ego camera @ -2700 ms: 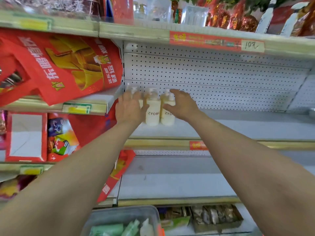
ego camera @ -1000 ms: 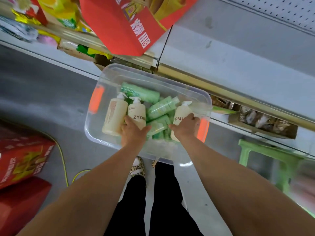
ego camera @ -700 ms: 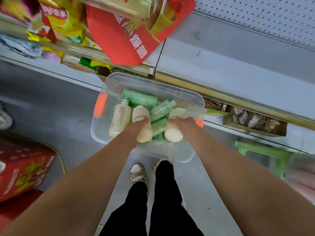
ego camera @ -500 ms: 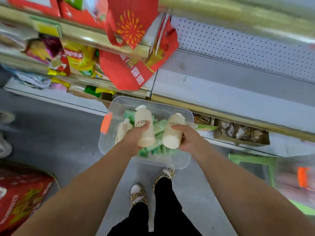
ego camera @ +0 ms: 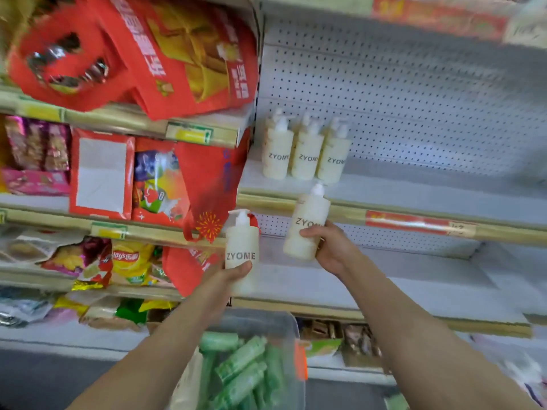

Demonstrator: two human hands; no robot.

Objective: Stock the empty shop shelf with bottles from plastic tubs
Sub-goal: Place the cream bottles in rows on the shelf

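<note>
My left hand (ego camera: 228, 279) grips a cream pump bottle (ego camera: 241, 247) marked ZYOME, held upright below the shelf edge. My right hand (ego camera: 328, 247) grips a second cream pump bottle (ego camera: 307, 223), tilted slightly, just in front of the shelf's gold front rail. On the grey shelf (ego camera: 414, 190) several cream bottles (ego camera: 306, 149) stand in rows at its left end against the pegboard back. Below my arms the clear plastic tub (ego camera: 284, 321) holds several green bottles (ego camera: 245, 368) lying down.
Red gift bags (ego camera: 177, 54) hang over the neighbouring shelves on the left and reach toward the bottle row. Snack packets (ego camera: 127, 261) fill the left shelves. A lower grey shelf (ego camera: 384, 279) sits behind my hands. Boxes of small goods (ego camera: 349, 335) line the bottom shelf.
Both hands have lifted a cream bottle each out of the tub and raised them to the shelf level. The view has swung up from the floor to the shelves.
</note>
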